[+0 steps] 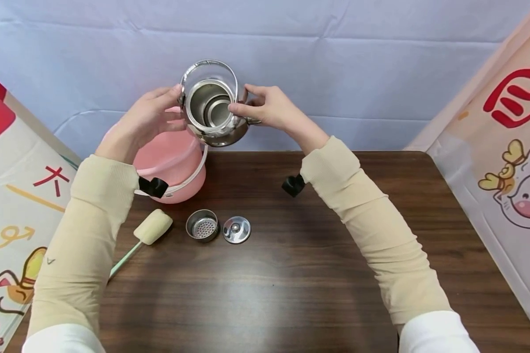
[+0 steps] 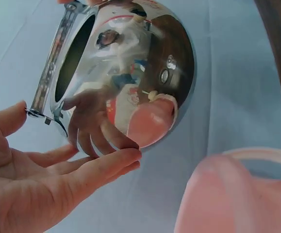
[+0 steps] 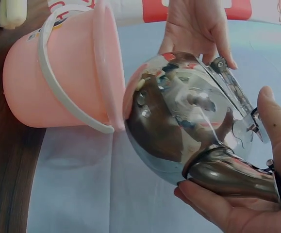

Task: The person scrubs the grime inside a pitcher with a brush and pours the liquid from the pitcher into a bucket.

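Observation:
Above the back edge of the table, both hands hold a shiny stainless steel teapot [image 1: 223,139], its lidless mouth facing the head camera and its hoop handle [image 1: 208,62] raised. The left hand [image 1: 152,112] has its thumb at the handle's hinge and its fingers along the body. In the right wrist view the short spout [image 3: 232,177] lies between the thumb and fingers of the right hand [image 1: 274,107]. A round lid [image 1: 236,230] with a knob and a perforated strainer cup [image 1: 202,226] rest on the table.
A pink bucket [image 1: 183,189] with a white handle stands at the back left, below the left hand. In front of it lies a sponge brush [image 1: 153,227] with a green stick. Blue cloth [image 1: 380,73] hangs behind the dark wooden table [image 1: 313,274]; printed panels flank it.

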The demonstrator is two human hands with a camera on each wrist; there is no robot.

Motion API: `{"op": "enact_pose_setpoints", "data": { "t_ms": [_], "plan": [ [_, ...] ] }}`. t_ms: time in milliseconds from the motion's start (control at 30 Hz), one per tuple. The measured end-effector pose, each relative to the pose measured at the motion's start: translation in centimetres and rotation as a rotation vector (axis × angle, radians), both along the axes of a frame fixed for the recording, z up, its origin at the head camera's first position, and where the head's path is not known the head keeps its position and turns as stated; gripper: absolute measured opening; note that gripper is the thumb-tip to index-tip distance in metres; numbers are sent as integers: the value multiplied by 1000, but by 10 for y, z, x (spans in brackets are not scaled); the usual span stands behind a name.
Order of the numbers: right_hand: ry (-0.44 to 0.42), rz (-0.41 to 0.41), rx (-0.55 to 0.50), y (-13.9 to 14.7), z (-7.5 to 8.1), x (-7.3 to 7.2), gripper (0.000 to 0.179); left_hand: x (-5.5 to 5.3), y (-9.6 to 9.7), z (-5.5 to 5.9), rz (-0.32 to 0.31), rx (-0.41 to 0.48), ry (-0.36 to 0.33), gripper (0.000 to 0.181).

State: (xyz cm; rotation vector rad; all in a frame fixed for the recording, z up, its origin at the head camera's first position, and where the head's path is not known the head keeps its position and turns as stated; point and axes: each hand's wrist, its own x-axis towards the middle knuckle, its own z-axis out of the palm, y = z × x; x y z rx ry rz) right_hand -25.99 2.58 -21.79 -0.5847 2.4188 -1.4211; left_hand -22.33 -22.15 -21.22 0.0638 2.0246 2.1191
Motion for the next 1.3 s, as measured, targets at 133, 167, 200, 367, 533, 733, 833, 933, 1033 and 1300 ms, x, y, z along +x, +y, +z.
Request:
{"op": "enact_pose_setpoints", "data": {
  "t_ms": [133, 167, 200, 367, 533, 733, 833, 933, 1033, 1300],
  "plan": [
    [109, -6, 57, -11, 1, -3, 82, -4, -11, 0, -1, 36, 21, 68],
    [127, -11, 70, -15, 1, -4, 82, -5, -14, 0, 1, 53, 29, 68],
    [149, -15, 85, -18, 1, -5, 83, -6, -16, 0, 3, 71, 37, 68],
    [237, -22, 100, -32, 0, -9, 85, -9, -31, -3, -5, 185, 70, 57],
    [317, -20, 99, -43, -3, -13, 88, -10, -47, -7, -77, 331, 116, 32],
    [376, -11, 63, -58, -9, -13, 94, -10, -65, -10, -179, 402, 200, 33],
    [408, -2, 46, -65, -12, -13, 96, -9, -73, -11, -195, 441, 220, 36],
    [442, 16, 34, -70, -14, -13, 97, -7, -79, -12, -189, 471, 221, 40],
    [468, 35, 27, -75, -17, -13, 99, -4, -86, -13, -163, 480, 213, 45],
    [492, 71, 50, -85, -22, -11, 103, 7, -99, -16, -30, 406, 176, 64]
  ]
}}
